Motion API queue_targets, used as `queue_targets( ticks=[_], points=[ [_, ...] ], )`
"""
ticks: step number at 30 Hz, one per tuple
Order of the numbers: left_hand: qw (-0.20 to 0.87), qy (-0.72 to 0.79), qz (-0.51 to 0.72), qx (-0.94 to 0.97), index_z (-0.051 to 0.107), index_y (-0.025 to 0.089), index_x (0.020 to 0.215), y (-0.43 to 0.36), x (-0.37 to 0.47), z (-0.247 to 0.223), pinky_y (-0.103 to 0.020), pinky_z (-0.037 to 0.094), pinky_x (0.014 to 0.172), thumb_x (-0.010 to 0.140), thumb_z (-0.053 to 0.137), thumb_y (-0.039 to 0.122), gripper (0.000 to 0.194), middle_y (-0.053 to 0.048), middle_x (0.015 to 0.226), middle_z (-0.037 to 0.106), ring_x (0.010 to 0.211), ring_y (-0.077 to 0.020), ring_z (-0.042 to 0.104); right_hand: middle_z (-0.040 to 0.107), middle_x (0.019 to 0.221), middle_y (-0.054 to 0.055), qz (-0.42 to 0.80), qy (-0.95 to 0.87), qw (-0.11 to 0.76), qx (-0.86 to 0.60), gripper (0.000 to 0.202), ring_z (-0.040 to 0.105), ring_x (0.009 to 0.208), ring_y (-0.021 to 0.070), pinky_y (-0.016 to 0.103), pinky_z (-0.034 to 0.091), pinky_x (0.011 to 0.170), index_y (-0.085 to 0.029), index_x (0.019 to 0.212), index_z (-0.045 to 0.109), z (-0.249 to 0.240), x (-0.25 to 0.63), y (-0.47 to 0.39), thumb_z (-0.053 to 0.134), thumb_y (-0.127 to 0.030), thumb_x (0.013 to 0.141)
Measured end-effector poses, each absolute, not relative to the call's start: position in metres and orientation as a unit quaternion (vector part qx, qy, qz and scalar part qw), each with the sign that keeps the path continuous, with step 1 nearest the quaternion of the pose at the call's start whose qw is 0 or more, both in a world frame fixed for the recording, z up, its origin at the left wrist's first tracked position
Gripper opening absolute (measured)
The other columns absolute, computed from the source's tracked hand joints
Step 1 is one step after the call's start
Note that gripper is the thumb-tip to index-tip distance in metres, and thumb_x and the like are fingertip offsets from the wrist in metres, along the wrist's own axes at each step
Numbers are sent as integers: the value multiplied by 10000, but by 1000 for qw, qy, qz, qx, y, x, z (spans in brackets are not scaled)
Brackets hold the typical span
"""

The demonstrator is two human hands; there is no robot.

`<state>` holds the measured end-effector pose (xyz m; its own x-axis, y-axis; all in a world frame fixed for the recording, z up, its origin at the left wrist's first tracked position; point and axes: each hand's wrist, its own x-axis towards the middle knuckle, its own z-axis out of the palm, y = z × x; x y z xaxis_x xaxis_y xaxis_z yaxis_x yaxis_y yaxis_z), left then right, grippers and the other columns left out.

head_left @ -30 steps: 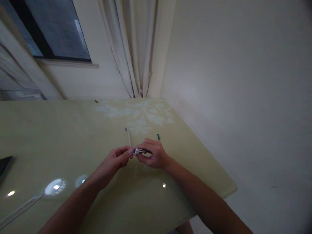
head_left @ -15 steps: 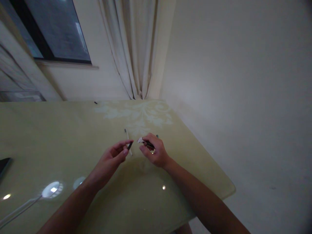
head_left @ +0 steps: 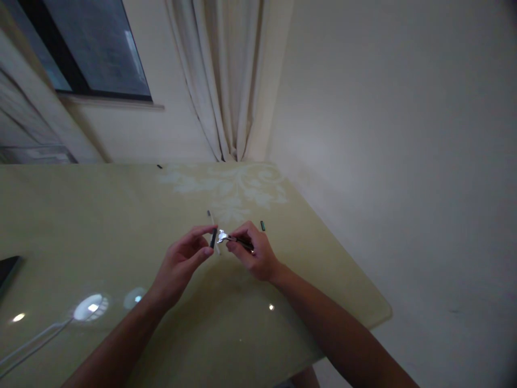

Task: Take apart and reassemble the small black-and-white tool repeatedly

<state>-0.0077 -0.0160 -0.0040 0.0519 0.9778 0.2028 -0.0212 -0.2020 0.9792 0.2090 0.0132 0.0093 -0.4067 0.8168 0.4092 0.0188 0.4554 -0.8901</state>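
Note:
My left hand [head_left: 183, 258] pinches a small dark razor blade cartridge [head_left: 213, 238] upright between thumb and fingertips. My right hand [head_left: 256, 250] is closed around a razor handle [head_left: 242, 242], dark at the grip with a shiny silver head end. That silver end points left, very near the cartridge; whether they touch I cannot tell. Behind the left fingertips, a thin white stick with a grey tip [head_left: 209, 213], like a toothbrush, lies on the table. Just beyond my right hand lies another small dark piece [head_left: 262, 226], similar to a cartridge.
Both arms reach over a glossy pale green table [head_left: 100, 215] with a white floral pattern. A tiny dark item [head_left: 159, 166] lies near its far edge, and a dark flat object [head_left: 8, 272] at the left. A wall [head_left: 383, 161] borders the right side; a curtain [head_left: 222, 70] hangs behind.
The razor handle has moved left and turned so its silver end faces the cartridge. My left hand has turned the cartridge more upright, and the gap between them has shrunk.

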Motion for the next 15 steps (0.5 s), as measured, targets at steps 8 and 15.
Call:
queue_targets(
  ticks=[8,15],
  points=[
    [470,425,541,552,770,292,1258,-18,-5,0,-253,470,719,832,840,362,437,-31,929,705,798,-148,583,674,783,15,425,-730,450,-292,254,536,621,129,269,384,599,-207,999,599,7,208,12,690,-442,967],
    [453,422,558,553,813,285,1185,-19,-2,6,-254,491,695,789,869,344,405,-36,954,691,762,-139,562,658,761,11,421,-733,443,-297,291,518,615,129,272,381,596,-207,963,612,8,208,11,695,-485,956]
  ],
)
